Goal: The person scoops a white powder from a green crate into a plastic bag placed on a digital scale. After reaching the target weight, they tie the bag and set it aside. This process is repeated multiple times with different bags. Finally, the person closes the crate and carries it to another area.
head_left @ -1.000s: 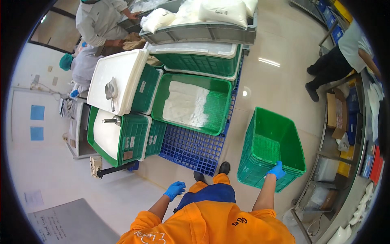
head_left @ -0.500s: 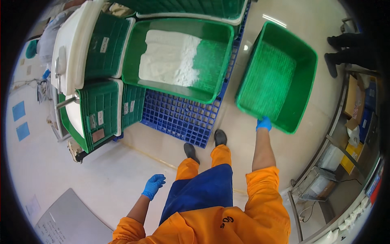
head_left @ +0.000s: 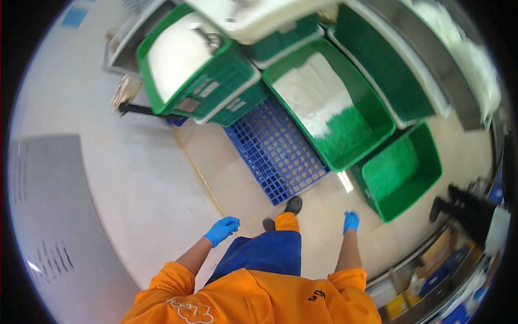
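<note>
My left hand (head_left: 223, 231), in a blue glove, hangs in front of my blue apron (head_left: 259, 256), its fingers loosely bent and holding nothing. Out to the right, my right hand (head_left: 350, 222), also gloved in blue, hangs above the floor with nothing visible in it; its fingers are partly foreshortened. Nearest to it is a green tub (head_left: 391, 167) with no contents visible, standing on the floor. A gap separates that hand from the tub. Farther left, a second green tub (head_left: 348, 132) holds a slab of white powder (head_left: 313, 94) at its far end.
A blue grid pallet (head_left: 278, 154) lies ahead of my feet. Stacked green tubs (head_left: 229, 81) stand behind it, the top one holding white powder and a metal tool. At left is a grey board (head_left: 65, 216). Shelving (head_left: 399, 281) and another person's dark-clad legs (head_left: 469, 216) are at right.
My right hand has let go of the green tub, which now stands farther off, beside the powder-filled tub. My view has turned to the right.
</note>
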Demonstrator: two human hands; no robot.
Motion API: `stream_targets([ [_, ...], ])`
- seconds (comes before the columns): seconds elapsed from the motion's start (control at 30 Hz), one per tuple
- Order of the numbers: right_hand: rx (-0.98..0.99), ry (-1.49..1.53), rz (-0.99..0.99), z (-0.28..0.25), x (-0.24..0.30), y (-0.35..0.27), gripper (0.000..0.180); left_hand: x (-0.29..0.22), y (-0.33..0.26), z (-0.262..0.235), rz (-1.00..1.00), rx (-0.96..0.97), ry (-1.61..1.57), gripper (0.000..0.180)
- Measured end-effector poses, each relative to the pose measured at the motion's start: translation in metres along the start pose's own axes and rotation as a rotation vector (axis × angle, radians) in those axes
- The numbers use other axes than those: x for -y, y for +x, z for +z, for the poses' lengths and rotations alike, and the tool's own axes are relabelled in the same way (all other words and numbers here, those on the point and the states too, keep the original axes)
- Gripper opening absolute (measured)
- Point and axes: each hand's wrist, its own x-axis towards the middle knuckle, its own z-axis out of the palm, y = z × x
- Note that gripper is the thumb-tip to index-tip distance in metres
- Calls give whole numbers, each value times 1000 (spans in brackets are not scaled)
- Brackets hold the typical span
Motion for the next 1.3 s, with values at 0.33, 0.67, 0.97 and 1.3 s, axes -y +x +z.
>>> stream_targets([
  [0.33,-128,-93,-812,-73,339,-114,36,-97,22,-200,650,-694,148,33],
  [0.67,-746,-665,-1652,4,784,-103,58,-294,116,-280,416,-1313,919,97],
  [0.97,-699,-668,-1904,-3,809,-63,42,-286,142,-285,669,-1504,885,75],
  [1.3,-539,-683,-1718,-21,772,-113,41,-291,106,-268,515,-1303,645,49],
])
